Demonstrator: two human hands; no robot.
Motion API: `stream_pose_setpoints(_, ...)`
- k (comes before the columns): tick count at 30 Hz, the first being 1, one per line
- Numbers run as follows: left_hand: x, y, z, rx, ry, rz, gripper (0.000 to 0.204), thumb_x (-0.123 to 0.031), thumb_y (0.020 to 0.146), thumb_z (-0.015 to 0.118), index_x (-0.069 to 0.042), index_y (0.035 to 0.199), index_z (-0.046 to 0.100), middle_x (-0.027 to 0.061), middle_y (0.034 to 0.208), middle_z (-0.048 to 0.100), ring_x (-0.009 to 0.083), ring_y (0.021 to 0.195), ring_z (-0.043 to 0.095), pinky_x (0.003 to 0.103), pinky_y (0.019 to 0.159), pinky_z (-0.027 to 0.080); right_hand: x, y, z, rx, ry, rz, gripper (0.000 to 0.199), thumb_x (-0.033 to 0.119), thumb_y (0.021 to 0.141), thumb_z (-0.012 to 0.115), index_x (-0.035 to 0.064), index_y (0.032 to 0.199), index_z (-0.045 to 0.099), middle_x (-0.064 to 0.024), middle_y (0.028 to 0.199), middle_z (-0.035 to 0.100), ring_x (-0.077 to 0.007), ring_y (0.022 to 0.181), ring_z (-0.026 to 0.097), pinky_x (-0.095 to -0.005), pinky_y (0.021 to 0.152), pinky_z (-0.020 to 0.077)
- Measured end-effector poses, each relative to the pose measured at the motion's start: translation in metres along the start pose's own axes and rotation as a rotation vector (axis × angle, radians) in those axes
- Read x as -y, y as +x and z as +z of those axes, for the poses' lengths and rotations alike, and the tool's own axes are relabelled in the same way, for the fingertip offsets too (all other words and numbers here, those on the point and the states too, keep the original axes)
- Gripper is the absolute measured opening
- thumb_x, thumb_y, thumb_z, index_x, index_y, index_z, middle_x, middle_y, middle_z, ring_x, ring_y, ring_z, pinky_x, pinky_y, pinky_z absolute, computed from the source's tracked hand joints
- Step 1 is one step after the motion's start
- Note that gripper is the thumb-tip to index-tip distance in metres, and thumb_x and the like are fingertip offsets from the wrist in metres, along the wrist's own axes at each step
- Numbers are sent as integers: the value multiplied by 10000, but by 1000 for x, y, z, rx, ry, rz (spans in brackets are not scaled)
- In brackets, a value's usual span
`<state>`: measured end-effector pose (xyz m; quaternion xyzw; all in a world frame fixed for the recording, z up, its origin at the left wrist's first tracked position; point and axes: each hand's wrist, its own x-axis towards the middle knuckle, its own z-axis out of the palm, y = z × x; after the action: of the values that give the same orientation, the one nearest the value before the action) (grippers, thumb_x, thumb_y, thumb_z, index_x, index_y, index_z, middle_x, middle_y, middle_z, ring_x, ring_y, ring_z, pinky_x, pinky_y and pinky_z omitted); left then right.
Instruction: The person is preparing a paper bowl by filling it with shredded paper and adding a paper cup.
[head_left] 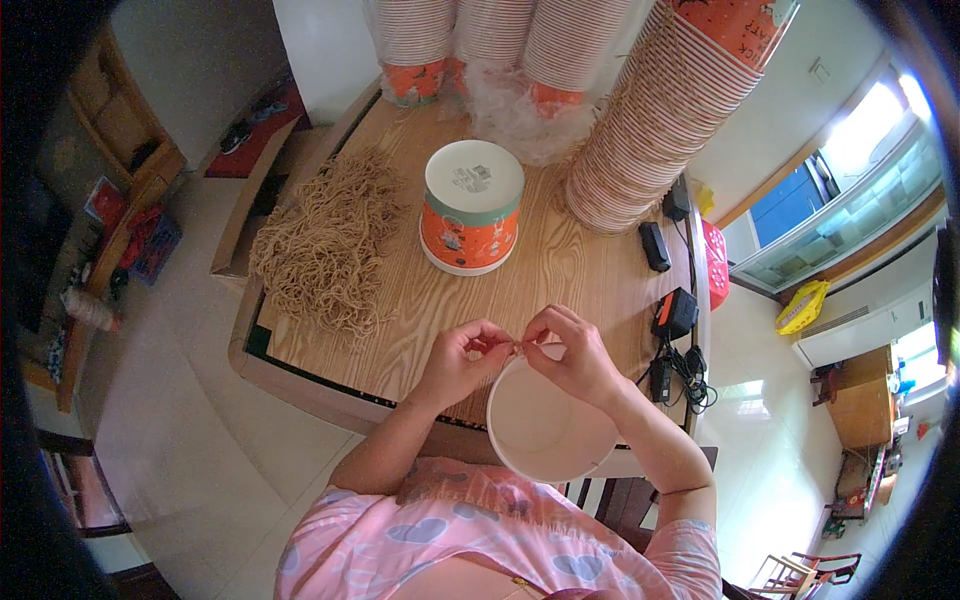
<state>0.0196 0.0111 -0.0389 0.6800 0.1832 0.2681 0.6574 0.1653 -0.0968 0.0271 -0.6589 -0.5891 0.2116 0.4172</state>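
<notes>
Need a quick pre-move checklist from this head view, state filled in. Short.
1. Both hands at the work: ok. Left hand and right hand meet at the far rim of the white bucket.
2. Secure hold on a strand: cannot tell; the detail between the fingers is too small.
3. Bucket mouth unobstructed: ok. It faces the camera, and the inside looks bare.
4. Bucket's base supported: cannot tell; its underside is hidden.
5. Loose twine ready to pull singly: not ok. The twine pile at the table's left is tangled.
6. Black cable bundle away from hands: ok, at the table's right edge.
</notes>
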Motion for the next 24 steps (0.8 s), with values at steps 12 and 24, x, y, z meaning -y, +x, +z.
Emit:
stream_pose_setpoints(12,-1,-1,0,6,-66,-41,83,-57,798,641,-16,869,630,9,799,638,54,731,569,215,679,469,-5,0,0,-16,98,53,167,13,740,649,1,883,563,-92,820,583,-188,756,584,-288,691,477)
stream_pose_setpoints(24,-3,-1,-2,11,-76,-30,72,-54,804,633,-16,864,627,15,804,640,59,734,569,217,681,466,-2,1,2,-50,115,49,137,40,806,631,1,914,557,-72,820,586,-152,782,589,-269,706,481)
